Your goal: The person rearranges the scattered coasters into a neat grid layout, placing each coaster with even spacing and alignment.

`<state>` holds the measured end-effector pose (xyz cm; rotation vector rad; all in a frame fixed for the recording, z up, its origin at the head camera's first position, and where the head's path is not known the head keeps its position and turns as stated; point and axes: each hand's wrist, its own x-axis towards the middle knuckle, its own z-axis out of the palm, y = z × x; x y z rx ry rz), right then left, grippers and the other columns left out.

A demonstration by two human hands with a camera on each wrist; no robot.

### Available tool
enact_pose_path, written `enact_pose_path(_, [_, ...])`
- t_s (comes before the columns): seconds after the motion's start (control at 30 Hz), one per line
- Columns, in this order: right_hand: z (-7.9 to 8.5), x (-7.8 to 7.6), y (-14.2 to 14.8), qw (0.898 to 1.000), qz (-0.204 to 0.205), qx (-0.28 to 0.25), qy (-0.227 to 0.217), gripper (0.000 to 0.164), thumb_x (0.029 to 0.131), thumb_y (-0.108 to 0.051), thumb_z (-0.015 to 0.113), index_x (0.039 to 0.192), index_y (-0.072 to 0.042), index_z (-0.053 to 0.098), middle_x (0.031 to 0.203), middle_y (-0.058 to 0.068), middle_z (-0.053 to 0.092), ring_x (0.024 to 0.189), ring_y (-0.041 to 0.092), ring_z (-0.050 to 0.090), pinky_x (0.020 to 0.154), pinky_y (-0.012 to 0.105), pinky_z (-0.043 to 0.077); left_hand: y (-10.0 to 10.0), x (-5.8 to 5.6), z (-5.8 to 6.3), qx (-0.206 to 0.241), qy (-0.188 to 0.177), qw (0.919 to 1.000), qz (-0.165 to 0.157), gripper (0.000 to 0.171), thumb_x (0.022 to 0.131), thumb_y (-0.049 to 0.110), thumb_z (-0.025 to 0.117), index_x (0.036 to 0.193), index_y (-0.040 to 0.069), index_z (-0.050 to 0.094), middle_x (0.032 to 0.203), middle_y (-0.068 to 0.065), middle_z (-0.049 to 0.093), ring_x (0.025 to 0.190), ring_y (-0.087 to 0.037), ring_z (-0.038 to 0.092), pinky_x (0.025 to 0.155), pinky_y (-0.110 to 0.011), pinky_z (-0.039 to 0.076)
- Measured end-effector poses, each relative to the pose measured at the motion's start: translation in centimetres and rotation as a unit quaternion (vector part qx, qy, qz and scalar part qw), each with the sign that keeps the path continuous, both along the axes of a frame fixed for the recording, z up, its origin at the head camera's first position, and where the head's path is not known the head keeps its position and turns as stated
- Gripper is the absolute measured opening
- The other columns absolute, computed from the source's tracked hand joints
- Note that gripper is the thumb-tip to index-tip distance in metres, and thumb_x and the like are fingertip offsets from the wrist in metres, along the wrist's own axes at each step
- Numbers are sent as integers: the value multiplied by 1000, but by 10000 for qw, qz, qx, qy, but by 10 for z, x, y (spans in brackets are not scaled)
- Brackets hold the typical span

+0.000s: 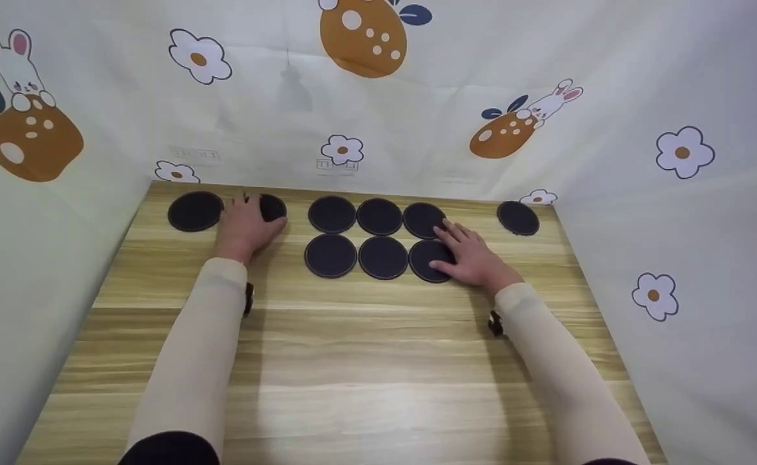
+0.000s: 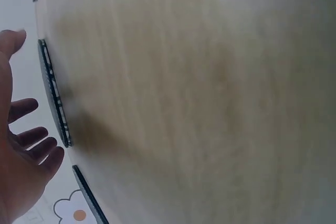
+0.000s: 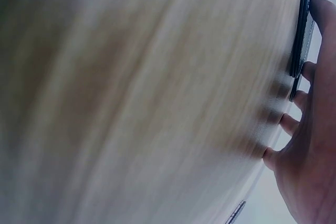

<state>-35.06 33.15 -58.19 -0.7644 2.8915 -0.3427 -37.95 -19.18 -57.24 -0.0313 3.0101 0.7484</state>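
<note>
Round black coasters lie flat on the wooden table, among them two rows of three near the back. My left hand (image 1: 244,226) is over a coaster (image 1: 274,208) left of the rows, partly covering it. In the left wrist view, its loosely bent fingers (image 2: 32,137) show a gap from the coaster (image 2: 54,95) below. My right hand (image 1: 472,258) is spread at the right end of the rows. Its thumb lies on the front right coaster (image 1: 425,261), and its fingers reach the edge of the back right coaster (image 1: 422,219).
Another coaster (image 1: 196,211) lies at the back left, and one more (image 1: 518,217) sits apart at the back right. Pale cloth (image 1: 262,116) with rabbits, fruit and flowers walls the table (image 1: 365,361) at the back and both sides.
</note>
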Motion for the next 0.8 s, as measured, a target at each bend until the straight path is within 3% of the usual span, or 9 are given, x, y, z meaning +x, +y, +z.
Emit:
enact_pose_path(0.4, [0,1,0,10000,-30,-36,-61,92,106,-66,60,177,-15,29,184,18,17,166,49,18,130,72,15,-10,-2,-9,12,-172,9999,-18,102,99,55,69,167,-11,31,171,-44,18,160,-63,14,129,-72,21])
enact_pose_path(0.8, [1,1,-1,10000,-34,-8,-40,92,106,-65,61,176,-14,31,183,18,18,166,49,20,131,71,17,-14,2,-11,-19,-228,9996,-135,97,101,55,66,168,-8,34,171,-42,24,160,-61,18,129,-68,25])
